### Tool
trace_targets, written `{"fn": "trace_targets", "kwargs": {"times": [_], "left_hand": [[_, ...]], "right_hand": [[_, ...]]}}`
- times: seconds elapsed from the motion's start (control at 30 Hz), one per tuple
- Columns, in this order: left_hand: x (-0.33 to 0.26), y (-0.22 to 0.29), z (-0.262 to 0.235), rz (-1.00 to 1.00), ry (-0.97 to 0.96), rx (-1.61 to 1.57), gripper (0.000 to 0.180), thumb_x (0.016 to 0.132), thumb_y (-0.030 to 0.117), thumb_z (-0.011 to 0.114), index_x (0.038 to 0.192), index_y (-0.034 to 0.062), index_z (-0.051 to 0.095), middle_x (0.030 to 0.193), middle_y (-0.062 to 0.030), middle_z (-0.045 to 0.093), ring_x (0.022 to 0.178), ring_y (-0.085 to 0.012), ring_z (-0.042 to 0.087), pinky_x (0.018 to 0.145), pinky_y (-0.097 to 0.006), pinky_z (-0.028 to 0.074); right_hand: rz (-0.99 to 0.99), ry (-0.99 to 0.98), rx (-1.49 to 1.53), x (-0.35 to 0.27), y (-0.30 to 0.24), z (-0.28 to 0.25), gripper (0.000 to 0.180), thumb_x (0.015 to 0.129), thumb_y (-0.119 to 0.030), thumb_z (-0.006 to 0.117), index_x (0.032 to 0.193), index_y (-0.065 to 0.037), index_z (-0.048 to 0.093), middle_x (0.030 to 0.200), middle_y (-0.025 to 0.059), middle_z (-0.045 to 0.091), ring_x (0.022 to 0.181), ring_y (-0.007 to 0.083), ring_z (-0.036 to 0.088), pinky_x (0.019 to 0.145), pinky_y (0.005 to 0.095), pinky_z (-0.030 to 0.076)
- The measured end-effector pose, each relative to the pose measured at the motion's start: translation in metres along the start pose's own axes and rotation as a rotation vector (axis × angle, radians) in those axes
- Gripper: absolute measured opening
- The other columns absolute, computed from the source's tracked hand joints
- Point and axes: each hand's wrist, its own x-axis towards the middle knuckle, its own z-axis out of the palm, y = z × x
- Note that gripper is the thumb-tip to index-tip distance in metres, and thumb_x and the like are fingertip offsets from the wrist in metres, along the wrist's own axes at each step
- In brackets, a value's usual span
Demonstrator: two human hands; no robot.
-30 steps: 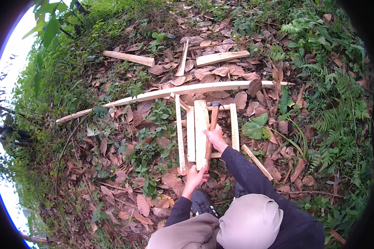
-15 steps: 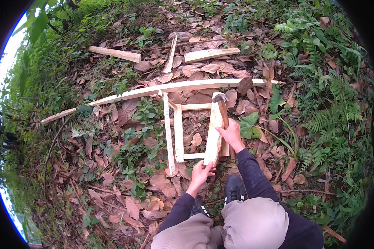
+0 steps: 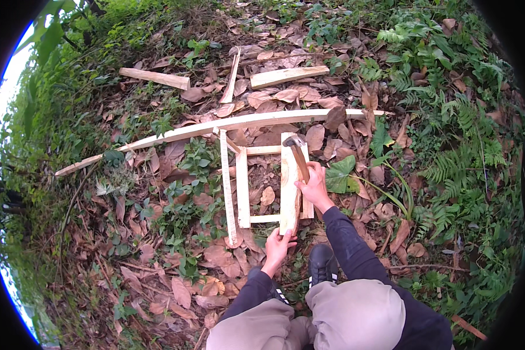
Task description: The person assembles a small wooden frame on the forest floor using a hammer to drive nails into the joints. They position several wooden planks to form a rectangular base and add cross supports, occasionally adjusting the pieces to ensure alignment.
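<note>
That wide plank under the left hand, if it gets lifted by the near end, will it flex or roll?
The wide plank looks thick and flat, so it likely stays stiff and won't roll. Its rough split faces should grip well under the left hand. Lifted by one end, it may feel end-heavy and scrape across the thin slats beside it; the right hand holds a hammer.

Half a second on, the hammer (image 3: 298, 156) in the right hand (image 3: 315, 186) has come down onto the wide plank (image 3: 289, 186), which the left hand (image 3: 278, 244) has straightened.
</note>
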Motion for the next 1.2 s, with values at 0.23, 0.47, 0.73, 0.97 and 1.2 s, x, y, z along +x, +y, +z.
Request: {"fn": "trace_targets", "kwargs": {"times": [0.23,0.47,0.73,0.97,1.2], "left_hand": [[-0.007,-0.014,0.002,-0.025,-0.005,0.060,0.031,0.102,0.018,0.060,0.122,-0.0049,0.055,0.109,-0.0158,0.070,0.092,-0.0224,0.073,0.071,-0.031,0.063],[0.009,0.011,-0.014,-0.198,-0.146,0.251,0.033,0.101,0.020,0.062,0.124,-0.0041,0.053,0.110,-0.0182,0.069,0.091,-0.0262,0.074,0.071,-0.036,0.064],[-0.044,0.087,-0.036,-0.245,0.001,0.655,0.044,0.098,0.045,0.063,0.104,0.0013,0.063,0.077,-0.0105,0.072,0.064,-0.0180,0.072,0.047,-0.027,0.050],[0.009,0.099,-0.076,0.625,0.499,1.199,0.044,0.085,0.032,0.077,0.106,-0.0024,0.059,0.086,-0.0155,0.064,0.086,-0.0325,0.064,0.076,-0.045,0.051],[0.015,0.106,-0.072,0.562,0.393,1.241,0.044,0.079,0.031,0.081,0.096,-0.0049,0.061,0.087,-0.0218,0.069,0.083,-0.0378,0.066,0.075,-0.047,0.051]], "right_hand": [[0.090,0.027,-0.045,-0.006,-0.002,0.009,0.069,0.061,-0.019,0.091,0.115,0.011,0.057,0.129,0.0188,0.044,0.119,0.0368,0.043,0.107,0.0447,0.037],[0.178,0.016,-0.117,-0.010,-0.026,0.021,0.076,0.064,-0.038,0.092,0.113,0.010,0.059,0.132,0.0232,0.042,0.124,0.0381,0.043,0.104,0.0461,0.041],[0.190,0.034,-0.267,-0.007,-0.041,0.026,0.076,0.064,-0.036,0.088,0.113,0.011,0.054,0.125,0.0273,0.042,0.115,0.0421,0.046,0.099,0.0482,0.044],[0.192,0.007,-0.253,-0.001,-0.044,0.034,0.074,0.063,-0.032,0.087,0.112,0.012,0.053,0.119,0.0279,0.043,0.109,0.0426,0.047,0.096,0.0488,0.045],[0.224,0.022,-0.226,0.001,-0.045,0.018,0.073,0.061,-0.031,0.088,0.111,0.012,0.055,0.118,0.0282,0.044,0.108,0.0430,0.049,0.094,0.0484,0.047]]}}
